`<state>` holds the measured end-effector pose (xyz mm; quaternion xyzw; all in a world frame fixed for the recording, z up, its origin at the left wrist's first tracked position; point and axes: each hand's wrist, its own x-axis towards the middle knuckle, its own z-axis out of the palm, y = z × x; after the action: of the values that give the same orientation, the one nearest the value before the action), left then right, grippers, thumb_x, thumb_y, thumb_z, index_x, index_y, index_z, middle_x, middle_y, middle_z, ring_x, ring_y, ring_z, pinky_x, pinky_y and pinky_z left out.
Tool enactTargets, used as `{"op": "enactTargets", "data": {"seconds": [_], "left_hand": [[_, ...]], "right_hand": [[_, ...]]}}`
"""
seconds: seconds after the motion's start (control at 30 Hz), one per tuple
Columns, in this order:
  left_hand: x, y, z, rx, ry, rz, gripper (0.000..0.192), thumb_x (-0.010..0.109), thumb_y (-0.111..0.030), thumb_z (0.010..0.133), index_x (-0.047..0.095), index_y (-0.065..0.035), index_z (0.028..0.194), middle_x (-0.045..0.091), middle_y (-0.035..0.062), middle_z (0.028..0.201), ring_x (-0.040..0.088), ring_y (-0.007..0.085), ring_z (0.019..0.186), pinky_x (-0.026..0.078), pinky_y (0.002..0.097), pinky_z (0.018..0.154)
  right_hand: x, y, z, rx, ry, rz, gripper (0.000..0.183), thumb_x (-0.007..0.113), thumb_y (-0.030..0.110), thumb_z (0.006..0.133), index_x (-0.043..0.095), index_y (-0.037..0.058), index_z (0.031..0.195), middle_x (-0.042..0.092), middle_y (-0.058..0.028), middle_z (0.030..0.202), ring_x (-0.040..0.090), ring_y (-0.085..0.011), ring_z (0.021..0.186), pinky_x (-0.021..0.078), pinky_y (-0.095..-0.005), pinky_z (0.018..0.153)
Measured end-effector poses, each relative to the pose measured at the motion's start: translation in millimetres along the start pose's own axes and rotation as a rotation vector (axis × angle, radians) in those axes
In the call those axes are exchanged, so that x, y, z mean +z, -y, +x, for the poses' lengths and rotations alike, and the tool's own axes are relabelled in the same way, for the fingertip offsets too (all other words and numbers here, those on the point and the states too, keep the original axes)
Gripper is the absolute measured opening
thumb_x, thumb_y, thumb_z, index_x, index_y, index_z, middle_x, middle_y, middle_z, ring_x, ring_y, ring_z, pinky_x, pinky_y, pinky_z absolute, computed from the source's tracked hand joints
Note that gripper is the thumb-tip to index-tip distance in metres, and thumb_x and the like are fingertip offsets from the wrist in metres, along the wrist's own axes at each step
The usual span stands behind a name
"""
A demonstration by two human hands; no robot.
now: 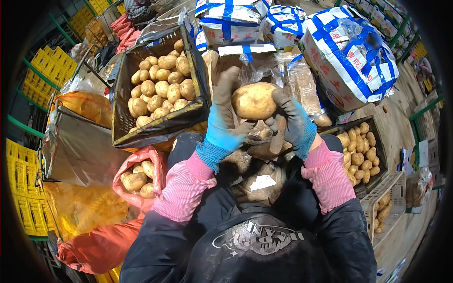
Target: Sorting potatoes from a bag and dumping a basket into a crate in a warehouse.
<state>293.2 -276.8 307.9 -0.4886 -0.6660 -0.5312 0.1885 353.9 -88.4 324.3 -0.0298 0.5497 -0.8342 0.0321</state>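
A large pale-yellow potato [254, 101] is in front of me between my two gloved hands. My right hand [295, 122], in a blue knitted glove with a dirty grey coating, has its fingertips on the potato's right end. Blurred, my left hand [226, 111] wears a matching glove and stands beside the left end, fingers and thumb spread. Contact between the left palm and the potato is hard to make out. Below the hands, an open cardboard box [244, 58] with clear plastic film lies beyond my knees.
At left stands a black crate [201, 113] of potatoes, with a red mesh sack [122, 161] of larger potatoes nearer me. Another dark crate [376, 139] of potatoes and a white plastic crate [398, 189] are at right. Blue-taped cartons [354, 56] stand ahead.
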Motion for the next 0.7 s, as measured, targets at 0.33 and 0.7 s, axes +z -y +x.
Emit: {"op": "enactTargets", "data": {"seconds": [0.33, 0.7], "left_hand": [[-2.6, -9.0, 0.6, -0.785, -0.107, -0.635, 0.078, 0.086, -0.014, 0.071, 0.045, -0.0013, 0.136, 0.054, 0.0083, 0.13, 0.052, 0.0179, 0.121, 0.042, 0.0333, 0.105], [-3.7, -6.7, -0.6, -0.356, -0.054, -0.502, 0.094, 0.08, -0.005, 0.07, 0.028, -0.0042, 0.148, 0.039, 0.0129, 0.146, 0.038, 0.0231, 0.135, 0.034, 0.0374, 0.112]], "right_hand": [[9.5, 9.0, -9.6, -0.037, -0.12, -0.097, 0.068, 0.058, 0.052, 0.093, 0.044, 0.0028, 0.138, 0.062, -0.005, 0.097, 0.054, -0.0054, 0.062, 0.045, -0.0183, 0.051], [11.8, -0.4, 4.0, -0.384, -0.021, -0.083, 0.079, 0.081, 0.006, 0.074, 0.04, -0.0021, 0.141, 0.055, -0.0132, 0.132, 0.059, -0.0186, 0.111, 0.0505, -0.0302, 0.095]]}}
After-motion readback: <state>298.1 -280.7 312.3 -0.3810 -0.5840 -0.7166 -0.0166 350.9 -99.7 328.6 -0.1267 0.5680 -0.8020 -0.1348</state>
